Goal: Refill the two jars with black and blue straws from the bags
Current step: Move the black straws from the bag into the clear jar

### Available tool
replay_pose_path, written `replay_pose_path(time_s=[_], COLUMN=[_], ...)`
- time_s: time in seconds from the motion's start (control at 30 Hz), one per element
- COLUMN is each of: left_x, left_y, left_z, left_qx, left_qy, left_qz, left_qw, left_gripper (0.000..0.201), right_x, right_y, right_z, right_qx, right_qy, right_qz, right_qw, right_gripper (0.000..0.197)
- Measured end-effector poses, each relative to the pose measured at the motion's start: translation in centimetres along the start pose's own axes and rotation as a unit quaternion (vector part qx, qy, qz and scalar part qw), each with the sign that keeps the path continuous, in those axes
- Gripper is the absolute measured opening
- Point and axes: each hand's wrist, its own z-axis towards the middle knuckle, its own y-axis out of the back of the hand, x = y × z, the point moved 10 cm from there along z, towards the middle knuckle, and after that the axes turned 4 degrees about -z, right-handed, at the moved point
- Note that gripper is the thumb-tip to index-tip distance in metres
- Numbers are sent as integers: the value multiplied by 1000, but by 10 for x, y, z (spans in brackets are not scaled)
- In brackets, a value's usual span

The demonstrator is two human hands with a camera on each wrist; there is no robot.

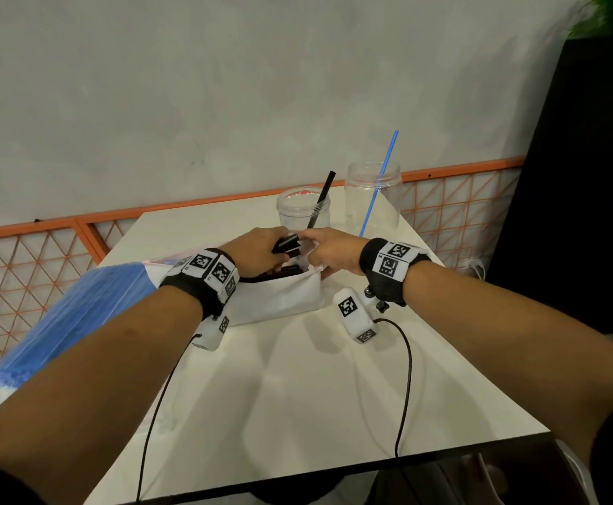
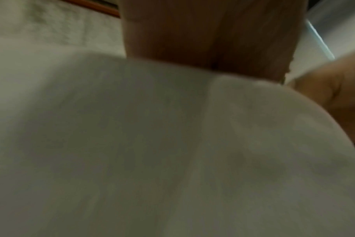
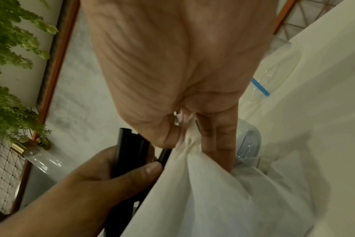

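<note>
Head view: the left hand grips a bundle of black plastic straws at the mouth of the white opaque plastic bag, which lies on the white rectangular table. The right hand, just beside that grip, pinches the bag's rim and holds it open. Beyond the grip stands the shorter clear plastic jar with a single black straw leaning in it; further right of it, the taller clear plastic jar holds a single blue straw. Behind the left forearm lies a clear bag packed with blue straws, untouched.

Left wrist view: blurred; white bag material fills it, and the hand's closure cannot be confirmed here.

Right wrist view: thumb and fingers gather a fold of the bag. The left hand's thumb clamps the black bundle just beside that pinch.

Assessment: refilling is at an early stage. Each jar appears to hold one straw only. The black bundle is not yet clear of the bag, and the blue refill remains entirely outstanding.
</note>
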Motion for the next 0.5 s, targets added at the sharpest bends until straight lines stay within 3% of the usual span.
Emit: replay_pose_path(time_s=[0.1,0.17,0.27,0.37,0.5], left_x=[-3,-4,-8,-31,-57], left_y=[11,16,37,61,90], left_z=[-2,-4,-8,-17,-28], left_qx=[-23,-45,-127,-170,-216], left_qy=[-16,-20,-14,-60,-97], left_qz=[-15,12,-87,-296,-380], left_qw=[1000,999,988,938,894], left_gripper=[23,14,20,15,19], right_x=[0,-2,-3,-4,-5], right_y=[-1,-3,-7,-10,-14], right_z=[2,4,7,11,16], right_qx=[6,14,23,16,11], right_qy=[-1,-6,1,9,10], right_qz=[-5,-5,-45,-89,-110], right_qw=[1000,1000,999,996,994], right_gripper=[61,60,53,51,45])
